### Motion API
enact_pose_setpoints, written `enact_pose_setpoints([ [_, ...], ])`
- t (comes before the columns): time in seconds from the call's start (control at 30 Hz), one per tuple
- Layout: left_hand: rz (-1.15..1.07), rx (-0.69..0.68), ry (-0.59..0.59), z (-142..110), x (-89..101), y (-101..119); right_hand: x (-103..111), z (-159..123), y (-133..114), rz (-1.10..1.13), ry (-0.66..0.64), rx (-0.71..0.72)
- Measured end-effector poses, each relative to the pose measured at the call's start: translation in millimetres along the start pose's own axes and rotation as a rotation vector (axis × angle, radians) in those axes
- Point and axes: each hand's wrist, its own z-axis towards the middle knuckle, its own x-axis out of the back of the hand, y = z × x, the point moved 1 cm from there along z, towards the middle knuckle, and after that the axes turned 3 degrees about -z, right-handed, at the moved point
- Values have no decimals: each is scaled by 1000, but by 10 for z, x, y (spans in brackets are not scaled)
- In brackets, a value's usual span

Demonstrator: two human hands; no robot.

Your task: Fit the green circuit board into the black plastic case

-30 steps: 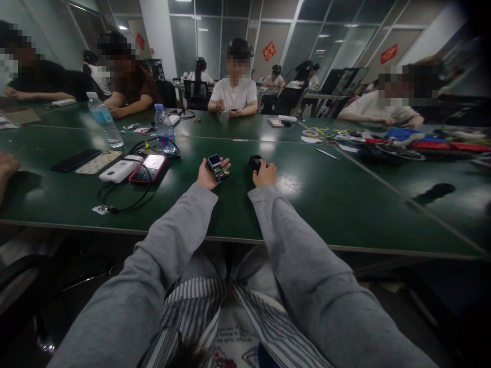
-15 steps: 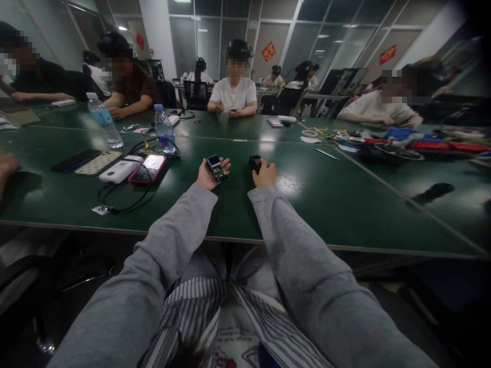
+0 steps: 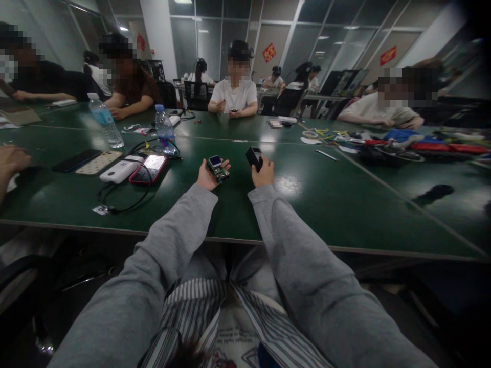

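My left hand (image 3: 207,177) rests palm up on the green table (image 3: 314,204) and holds a small circuit board with a little screen (image 3: 218,168) between thumb and fingers. My right hand (image 3: 263,175) is closed round a small black box-shaped part (image 3: 254,156), raised a little off the table and tilted up. The two hands are about a hand's width apart, both in grey sleeves.
To the left lie several phones (image 3: 148,168), a white power bank (image 3: 120,169) with a black cable (image 3: 126,202), and two water bottles (image 3: 164,130). Cables and coloured parts (image 3: 383,139) clutter the far right. Other people sit around the table; another person's hand (image 3: 13,159) is at the left edge.
My right hand has lifted the black part off the table and tipped it upward. The other person's hand at the left edge has moved further onto the table. My left hand has stayed put.
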Motion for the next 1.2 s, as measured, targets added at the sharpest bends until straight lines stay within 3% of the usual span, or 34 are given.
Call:
enact_pose_setpoints([
  [0.17, 1, 2, 24, -12, -10, 2, -7, -188, -364, 198, 38, 243],
  [0.37, 1, 17, 136, -40, -39, -9, -59, -504, -651, 280, -54, 437],
  [0.63, 32, 5, 146, -47, -55, -20, -129, -550, -665, 279, -121, 442],
  [0.87, -20, 20, 34, -50, -46, -27, -278, -582, -605, 142, -365, 425],
  [1.2, -33, -1, 43, -87, -89, -25, -305, -578, -562, 199, -348, 433],
])
